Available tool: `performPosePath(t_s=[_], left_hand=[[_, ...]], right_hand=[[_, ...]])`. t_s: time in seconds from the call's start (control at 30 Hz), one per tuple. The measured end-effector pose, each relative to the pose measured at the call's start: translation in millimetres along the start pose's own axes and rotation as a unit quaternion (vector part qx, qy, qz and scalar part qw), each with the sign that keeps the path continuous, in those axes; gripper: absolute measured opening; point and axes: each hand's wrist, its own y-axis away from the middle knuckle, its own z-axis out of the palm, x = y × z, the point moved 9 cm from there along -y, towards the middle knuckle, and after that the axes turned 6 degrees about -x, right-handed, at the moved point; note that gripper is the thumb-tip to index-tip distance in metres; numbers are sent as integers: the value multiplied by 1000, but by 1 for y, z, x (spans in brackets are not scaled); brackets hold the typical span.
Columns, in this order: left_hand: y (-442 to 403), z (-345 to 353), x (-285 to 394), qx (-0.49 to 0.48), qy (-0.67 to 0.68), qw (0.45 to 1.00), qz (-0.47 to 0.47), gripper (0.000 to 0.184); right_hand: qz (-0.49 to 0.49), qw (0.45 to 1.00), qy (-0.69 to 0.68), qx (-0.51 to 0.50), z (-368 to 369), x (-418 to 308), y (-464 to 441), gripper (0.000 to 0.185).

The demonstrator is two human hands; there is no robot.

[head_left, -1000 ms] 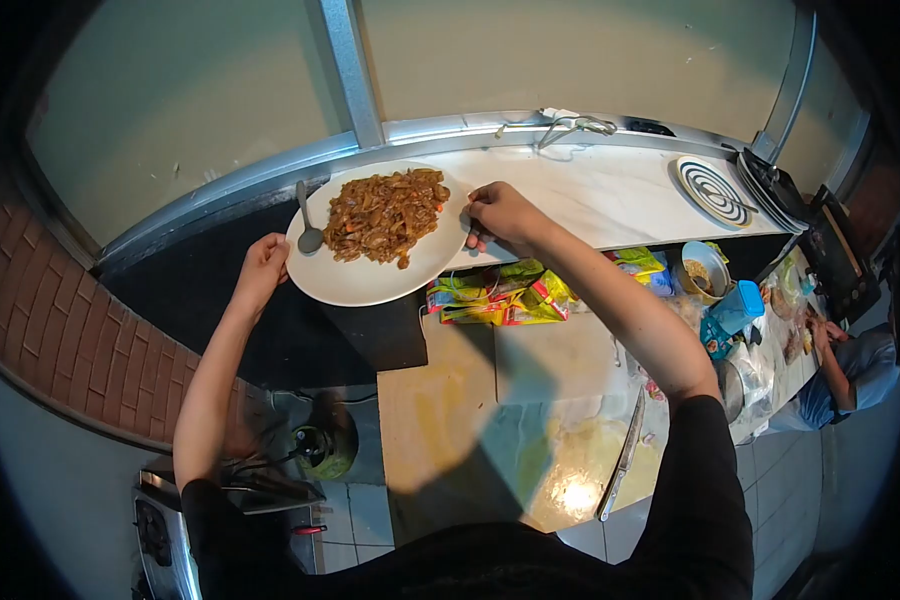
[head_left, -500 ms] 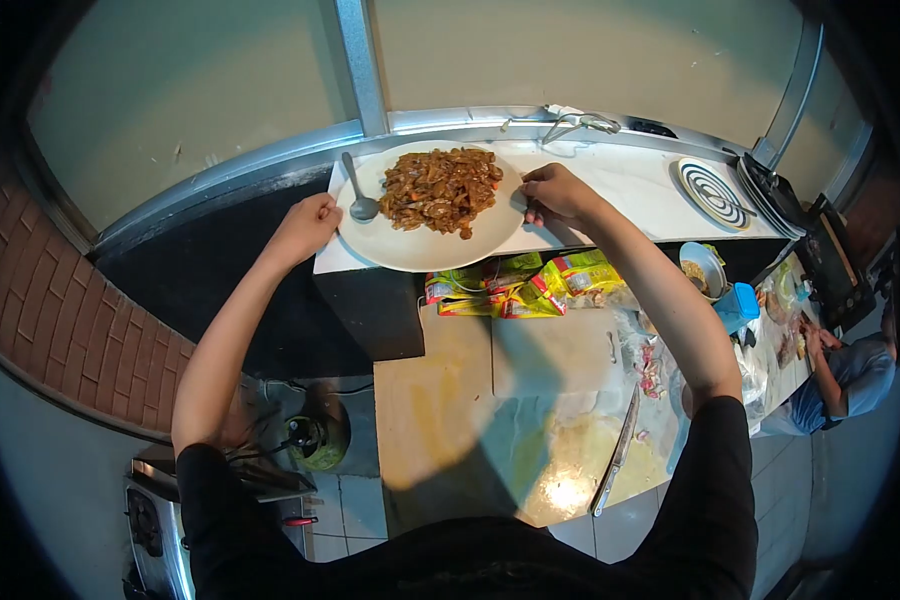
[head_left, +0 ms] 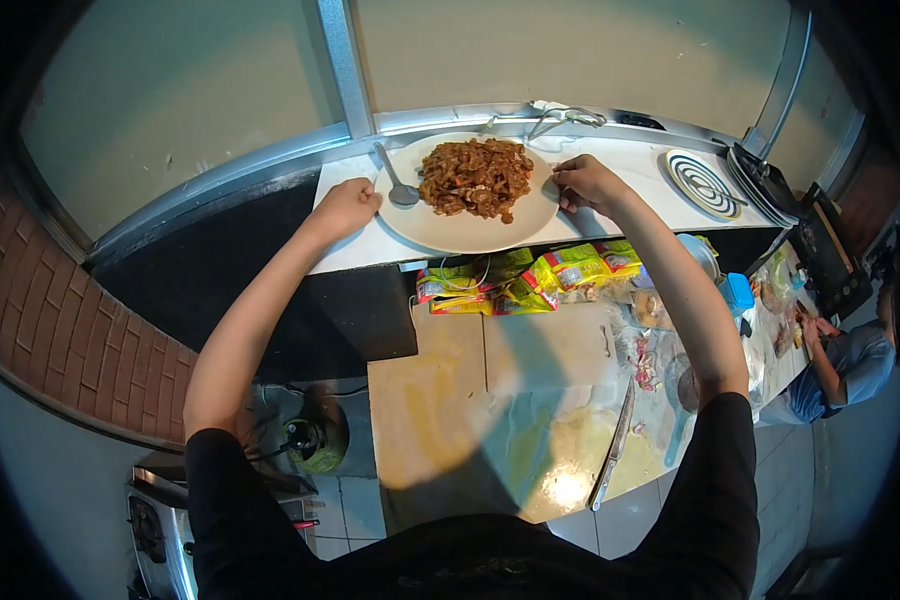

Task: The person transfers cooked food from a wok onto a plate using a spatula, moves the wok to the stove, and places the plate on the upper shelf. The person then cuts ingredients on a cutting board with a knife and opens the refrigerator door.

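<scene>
A large pale plate (head_left: 450,236) rests on the white shelf, bearing a heap of brown, saucy chopped food (head_left: 477,178). Left of the heap, a metal spoon (head_left: 402,192) lies on the plate with its handle over the rim. My left hand (head_left: 348,208) is closed at the plate's left edge, its fingertips partly hidden. On the opposite side, my right hand (head_left: 585,185) pinches the right rim between thumb and fingers.
The white shelf (head_left: 610,170) also holds a striped spiral plate (head_left: 703,185) and a cable (head_left: 567,118). Yellow packets (head_left: 570,270) sit beneath it. A knife (head_left: 613,448) lies on the worktable (head_left: 420,430). At the far right a person in blue (head_left: 850,365) handles food.
The plate, with the food and spoon on it, has shifted right along the shelf and slightly toward the window. Both my hands have moved with it.
</scene>
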Motion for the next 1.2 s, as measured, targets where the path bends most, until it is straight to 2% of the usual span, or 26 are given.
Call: performPosePath(t_s=[0.33,0.4,0.47,0.5,0.53,0.57,0.6,0.63,0.67,0.7,0.73,0.77,0.8,0.83,0.87,0.9,0.93,1.0,1.03,1.07,1.1,1.13,1.17,1.2], left_hand=[[-22,21,24,-7,-9,1000,26,32],[-16,13,21,49,-1,998,28,37],[20,-10,36,78,-37,996,-17,38],[44,-21,46,127,-8,991,33,38],[73,-28,57,171,21,982,84,37],[112,-29,76,204,105,965,124,28],[143,-19,73,195,108,967,127,27],[173,4,62,157,110,979,75,24],[205,28,72,175,198,954,140,23],[233,70,56,75,237,963,106,20],[264,122,34,6,271,960,70,15],[287,161,41,-43,301,948,92,11],[323,220,22,-118,349,930,0,16],[347,246,45,-203,410,889,-12,27],[379,284,44,-304,388,867,-64,39],[404,313,45,-357,407,839,-47,40],[408,313,62,-400,355,844,-27,39],[413,317,76,-447,300,842,2,39],[412,320,78,-457,299,835,65,35],[411,319,83,-463,297,826,128,31],[404,316,81,-462,297,825,133,31],[397,321,70,-501,338,795,45,28],[392,326,62,-534,375,756,-46,24],[367,317,61,-473,343,811,-13,19]], right_hand=[[23,998,13,51,-38,11,17,22],[-11,996,32,88,-43,0,39,26],[-71,980,122,143,-47,-22,83,38],[-92,966,170,170,-49,-28,108,39],[-120,962,163,186,-41,-33,143,37],[-193,951,162,177,-34,-28,172,31],[-153,966,132,163,-17,-18,209,28],[-83,975,123,163,-11,26,235,28],[-93,984,70,134,12,53,265,28],[-48,981,139,124,31,89,296,28],[35,994,93,46,60,128,321,29],[53,993,107,-4,82,182,350,33],[231,966,67,-94,109,213,390,36],[270,952,27,-139,131,242,425,38],[381,909,39,-161,140,275,462,42],[461,874,41,-149,147,303,492,49],[515,845,53,-136,152,335,513,53],[575,804,32,-151,179,442,548,61],[600,786,-33,-144,195,489,561,74],[555,820,-105,-90,210,504,552,91],[566,800,-186,-66,229,547,555,97],[615,766,-174,-62,238,567,561,96],[489,861,-108,-87,260,657,545,89],[441,891,-81,-70,271,684,551,79]])
